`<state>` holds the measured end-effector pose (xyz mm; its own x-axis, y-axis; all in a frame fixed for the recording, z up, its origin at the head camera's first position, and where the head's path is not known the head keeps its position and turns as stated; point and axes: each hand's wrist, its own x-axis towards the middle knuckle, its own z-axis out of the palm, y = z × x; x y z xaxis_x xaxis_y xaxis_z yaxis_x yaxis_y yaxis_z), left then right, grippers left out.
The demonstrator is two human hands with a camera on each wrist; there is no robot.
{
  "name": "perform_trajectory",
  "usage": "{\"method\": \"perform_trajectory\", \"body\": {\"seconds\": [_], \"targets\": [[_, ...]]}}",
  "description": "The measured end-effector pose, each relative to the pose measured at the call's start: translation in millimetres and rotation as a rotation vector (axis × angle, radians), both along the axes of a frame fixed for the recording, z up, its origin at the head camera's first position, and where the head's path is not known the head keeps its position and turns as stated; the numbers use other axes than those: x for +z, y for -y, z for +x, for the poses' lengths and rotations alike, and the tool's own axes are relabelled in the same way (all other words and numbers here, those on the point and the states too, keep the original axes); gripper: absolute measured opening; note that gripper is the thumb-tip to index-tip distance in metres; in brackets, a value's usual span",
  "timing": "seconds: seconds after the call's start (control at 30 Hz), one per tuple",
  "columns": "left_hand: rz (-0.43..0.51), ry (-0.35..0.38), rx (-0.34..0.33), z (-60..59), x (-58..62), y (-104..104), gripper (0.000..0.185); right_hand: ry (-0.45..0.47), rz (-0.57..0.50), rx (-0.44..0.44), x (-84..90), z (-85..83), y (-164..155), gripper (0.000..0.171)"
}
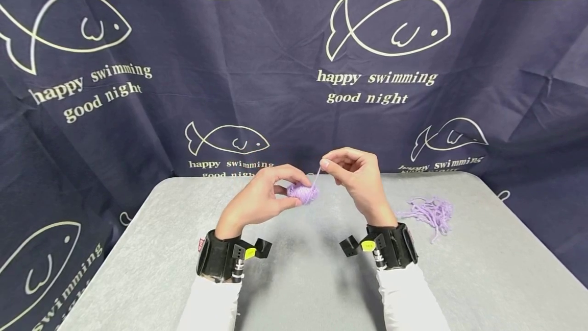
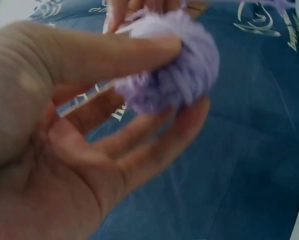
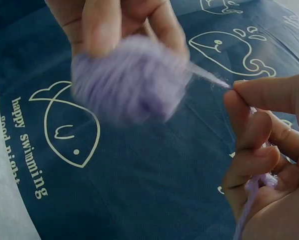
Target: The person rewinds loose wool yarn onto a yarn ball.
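Note:
My left hand (image 1: 262, 195) grips a small ball of lilac yarn (image 1: 303, 193) between thumb and fingers, above the table. In the left wrist view the thumb lies across one side of the yarn ball (image 2: 189, 65) and the fingers curve under it. A strand of yarn (image 1: 317, 176) runs from the ball up to my right hand (image 1: 358, 178), which pinches it between thumb and forefinger. The right wrist view shows that strand (image 3: 209, 76) stretched straight from the ball (image 3: 129, 80); more yarn passes through the curled fingers and hangs below the palm.
A loose heap of lilac yarn (image 1: 432, 213) lies on the grey table (image 1: 138, 269) at the right, beyond the right wrist. Behind the table's far edge hangs a dark blue curtain (image 1: 285, 65) with white fish drawings and lettering. Each wrist wears a black strap with a camera mount.

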<state>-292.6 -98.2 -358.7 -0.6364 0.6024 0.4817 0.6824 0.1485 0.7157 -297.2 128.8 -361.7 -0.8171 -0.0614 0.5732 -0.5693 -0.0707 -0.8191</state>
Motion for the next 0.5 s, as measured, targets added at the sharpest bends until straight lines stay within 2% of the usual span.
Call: {"method": "perform_trajectory", "body": {"seconds": [0.13, 0.23, 0.33, 0.5], "targets": [[0.09, 0.072, -0.176, 1.8, 3.5, 0.7, 0.034, 0.011, -0.018, -0.001, -0.5, -0.8, -0.8, 0.011], [0.17, 0.107, -0.267, 3.6, 6.0, 1.2, 0.034, 0.024, -0.02, 0.014, -1.5, -0.9, -0.3, 0.012], [0.237, 0.119, -0.293, 5.1, 7.4, 1.3, 0.035, 0.032, -0.014, 0.028, -2.6, -1.2, 0.7, 0.012], [0.39, 0.146, -0.26, 6.5, 9.0, -0.5, 0.037, 0.048, 0.014, 0.047, -3.9, -2.0, 2.8, 0.011]]}}
